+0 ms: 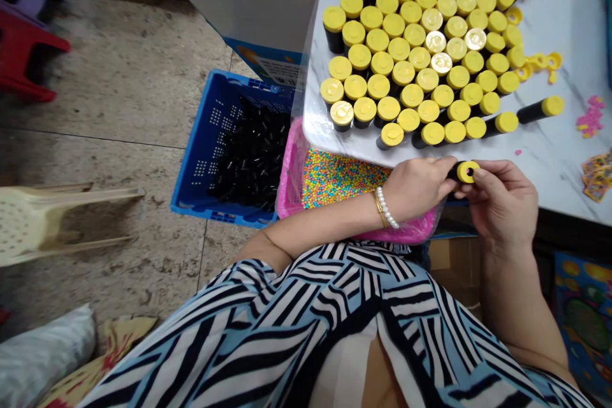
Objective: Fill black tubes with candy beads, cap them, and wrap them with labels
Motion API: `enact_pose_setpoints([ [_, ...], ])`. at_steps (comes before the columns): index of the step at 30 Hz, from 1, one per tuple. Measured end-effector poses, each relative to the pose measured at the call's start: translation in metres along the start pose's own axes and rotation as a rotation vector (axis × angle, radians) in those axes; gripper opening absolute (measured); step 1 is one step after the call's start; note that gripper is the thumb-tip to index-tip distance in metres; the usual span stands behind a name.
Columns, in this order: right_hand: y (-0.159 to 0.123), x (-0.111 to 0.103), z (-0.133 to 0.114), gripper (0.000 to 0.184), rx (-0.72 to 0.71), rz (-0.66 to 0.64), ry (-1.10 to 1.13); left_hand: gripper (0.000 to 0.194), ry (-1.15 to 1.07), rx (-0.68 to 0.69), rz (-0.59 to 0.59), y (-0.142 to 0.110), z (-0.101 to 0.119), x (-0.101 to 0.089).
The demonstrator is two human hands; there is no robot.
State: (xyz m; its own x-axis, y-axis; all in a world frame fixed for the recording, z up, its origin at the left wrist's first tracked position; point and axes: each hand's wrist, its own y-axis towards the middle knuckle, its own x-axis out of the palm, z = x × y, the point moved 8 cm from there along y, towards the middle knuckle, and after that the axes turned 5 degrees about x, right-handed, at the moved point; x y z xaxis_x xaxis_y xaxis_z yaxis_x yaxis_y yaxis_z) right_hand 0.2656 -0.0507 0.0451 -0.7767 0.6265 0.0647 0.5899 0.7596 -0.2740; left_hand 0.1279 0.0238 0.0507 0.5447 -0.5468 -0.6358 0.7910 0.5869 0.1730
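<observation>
Together, the left hand (415, 186) and right hand (507, 207) pinch a black tube (454, 172) with a holed yellow top (467, 172) between their fingers (489, 183), by the near edge of the surface (554, 166).

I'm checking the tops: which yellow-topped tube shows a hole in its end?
The tube held between the left hand and right hand: its yellow ring has a dark centre; the tabletop tubes have solid-looking caps.

Striped blue top (268, 319), white-beaded bracelet (387, 207), gold bangle (379, 208)
</observation>
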Motion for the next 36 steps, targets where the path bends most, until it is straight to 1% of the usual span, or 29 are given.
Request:
enact_pose_setpoints([
  [5, -0.001, 0.001, 0.0, 0.032, 0.037, 0.022, -0.026, 0.027, -0.049, 0.006, 0.01, 0.0, -0.002, 0.001],
  [8, -0.002, 0.002, -0.002, 0.031, 0.063, 0.007, -0.052, 0.024, -0.151, 0.011, 0.03, 0.0, -0.001, -0.002],
  [10, -0.003, 0.0, -0.004, 0.03, 0.055, 0.015, -0.077, 0.026, -0.303, -0.049, 0.033, 0.0, -0.002, -0.003],
  [12, -0.003, -0.001, -0.004, 0.028, 0.073, 0.001, -0.11, 0.031, -0.504, -0.168, 0.017, -0.001, -0.006, 0.0],
  [14, -0.003, 0.001, 0.001, 0.029, 0.125, -0.046, -0.142, 0.036, -0.675, -0.288, 0.006, -0.003, -0.008, 0.006],
  [15, -0.003, 0.002, 0.003, 0.028, 0.142, -0.065, -0.154, 0.037, -0.736, -0.323, 0.004, -0.003, -0.009, 0.01],
  [17, -0.003, 0.002, 0.002, 0.027, 0.104, -0.056, -0.17, 0.039, -0.81, -0.35, 0.011, -0.004, -0.008, 0.016],
  [19, -0.003, 0.002, 0.001, 0.026, 0.04, -0.032, -0.184, 0.04, -0.849, -0.346, 0.016, -0.004, -0.009, 0.02],
  [21, -0.003, 0.004, 0.003, 0.027, 0.014, -0.035, -0.203, 0.04, -0.874, -0.337, 0.008, -0.005, -0.01, 0.023],
  [25, 0.001, 0.004, 0.004, 0.032, 0.026, -0.08, -0.225, 0.039, -0.846, -0.31, -0.051, -0.001, -0.012, 0.021],
  [29, -0.001, 0.002, -0.001, 0.04, 0.082, -0.16, -0.228, 0.043, -0.833, -0.304, -0.098, 0.004, -0.01, 0.019],
  [32, -0.004, 0.0, -0.007, 0.039, 0.018, -0.148, -0.297, 0.049, -0.884, -0.35, -0.118, 0.007, -0.013, 0.029],
  [34, -0.004, -0.001, -0.006, 0.038, -0.013, -0.123, -0.318, 0.053, -0.882, -0.362, -0.1, 0.009, -0.017, 0.034],
  [36, -0.003, -0.001, -0.002, 0.04, -0.014, -0.118, -0.309, 0.056, -0.834, -0.347, -0.066, 0.011, -0.018, 0.035],
])
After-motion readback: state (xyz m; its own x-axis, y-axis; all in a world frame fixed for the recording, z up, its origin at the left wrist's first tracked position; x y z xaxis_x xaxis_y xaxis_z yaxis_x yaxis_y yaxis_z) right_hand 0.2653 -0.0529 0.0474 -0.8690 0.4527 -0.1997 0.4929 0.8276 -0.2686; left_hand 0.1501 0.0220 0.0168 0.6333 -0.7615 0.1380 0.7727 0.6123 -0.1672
